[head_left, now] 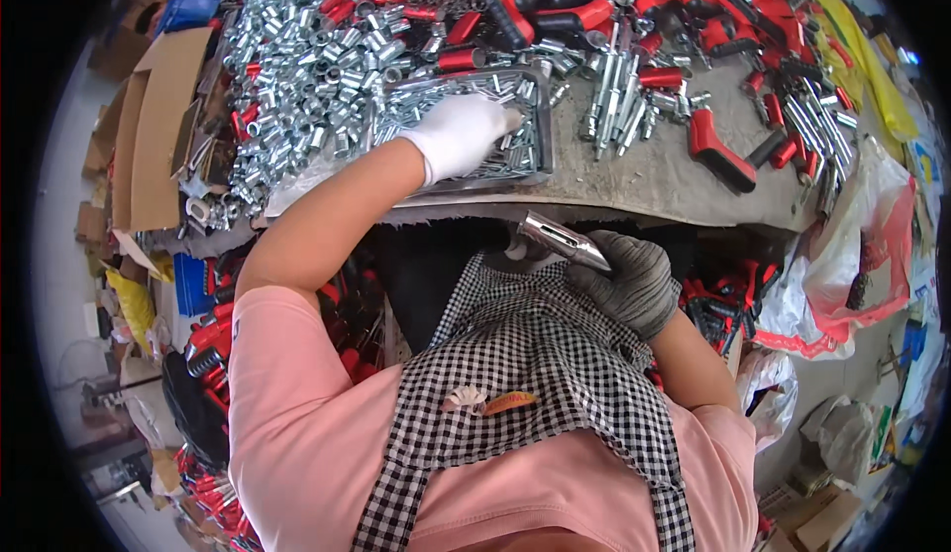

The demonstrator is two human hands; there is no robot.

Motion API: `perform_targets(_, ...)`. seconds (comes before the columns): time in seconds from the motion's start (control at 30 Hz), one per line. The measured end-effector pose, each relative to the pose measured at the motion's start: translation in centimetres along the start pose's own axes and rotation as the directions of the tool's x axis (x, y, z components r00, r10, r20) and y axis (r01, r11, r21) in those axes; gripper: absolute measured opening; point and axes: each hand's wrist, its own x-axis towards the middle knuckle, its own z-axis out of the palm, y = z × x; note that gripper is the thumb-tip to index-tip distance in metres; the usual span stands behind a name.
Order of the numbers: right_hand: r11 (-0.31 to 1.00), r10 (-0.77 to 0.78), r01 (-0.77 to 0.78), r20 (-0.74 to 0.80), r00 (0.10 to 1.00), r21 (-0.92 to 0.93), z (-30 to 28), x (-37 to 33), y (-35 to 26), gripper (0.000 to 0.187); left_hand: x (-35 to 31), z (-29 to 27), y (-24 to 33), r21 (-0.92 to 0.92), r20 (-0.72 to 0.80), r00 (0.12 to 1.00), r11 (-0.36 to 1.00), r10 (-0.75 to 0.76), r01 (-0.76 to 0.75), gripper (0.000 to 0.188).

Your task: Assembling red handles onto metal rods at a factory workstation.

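My left hand [458, 138], in a white glove, reaches into a shallow clear tray [541, 106] of small silver pins [404, 106]. Its fingers are drawn together low over the pins; whatever is between them is hidden. Held in front of my apron, my right hand [636, 282] wears a grey knit glove and is closed around a shiny chrome metal tube [563, 239]. A long slot runs along the tube, and its free end points up and to the left.
Silver sleeves [317, 86] are heaped left of the tray. Red-and-black tool handles [555, 2] pile up at the back. Metal rods [616, 91] and a loose red handle [721, 152] lie to the right. Cardboard [158, 136] stands at left; a plastic bag [857, 245] hangs at right.
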Motion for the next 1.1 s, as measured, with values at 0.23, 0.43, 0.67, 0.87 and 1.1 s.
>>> perform_targets(0.23,0.998,-0.063,0.060,-0.067,0.996,-0.035,0.1,-0.7,-0.2,0.037,-2.4,-2.3,2.9,-0.211,-0.341,0.940,0.975,-0.005,-0.071,0.021)
perform_targets(0.43,0.953,-0.207,0.181,-0.084,0.975,-0.243,1.0,-0.3,-0.6,0.039,-8.0,-2.4,8.9,-0.620,-0.497,0.866,0.720,-0.052,-0.312,0.013)
perform_targets(0.67,0.879,-0.358,0.291,-0.118,0.926,-0.378,2.0,-0.4,-1.0,0.042,-8.7,0.1,11.5,-0.408,-0.586,0.807,0.831,0.080,-0.378,0.014)
perform_targets(0.87,0.837,-0.425,0.361,-0.075,0.902,-0.412,2.2,-0.8,-0.6,0.045,-9.6,-1.3,12.3,-0.310,-0.282,0.956,0.934,0.086,-0.175,0.012)
perform_targets(1.1,0.804,-0.474,0.425,-0.017,0.880,-0.417,3.1,-0.8,-0.6,0.049,-8.3,-3.7,12.2,-0.520,0.070,0.986,0.849,0.151,-0.093,0.031)
